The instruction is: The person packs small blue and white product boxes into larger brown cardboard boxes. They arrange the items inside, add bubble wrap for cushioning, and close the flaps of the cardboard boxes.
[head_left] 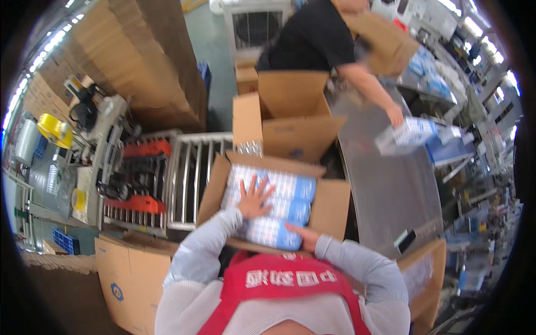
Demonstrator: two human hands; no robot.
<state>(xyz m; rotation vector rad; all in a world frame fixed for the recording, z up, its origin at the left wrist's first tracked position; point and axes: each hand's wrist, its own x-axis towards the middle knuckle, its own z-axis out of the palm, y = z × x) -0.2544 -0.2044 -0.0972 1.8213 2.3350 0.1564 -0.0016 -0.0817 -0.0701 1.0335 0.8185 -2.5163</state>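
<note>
An open cardboard box (329,209) stands in front of me with its flaps folded out. Inside lie several white and blue packs (290,187) in rows. My left hand (255,198) lies flat on top of them, fingers spread. At the near right corner of the box, my right hand (304,237) touches the blue end of the nearest pack (272,233). Its visible fingers are stretched out, with part of the hand hidden by the sleeve and the box edge.
Beyond my box stands another open carton (293,106). A roller conveyor (192,167) and a taping machine with red parts (142,176) are on the left. Across the metal table (385,190), a co-worker's hand (395,115) is at blurred white-blue packs (410,135).
</note>
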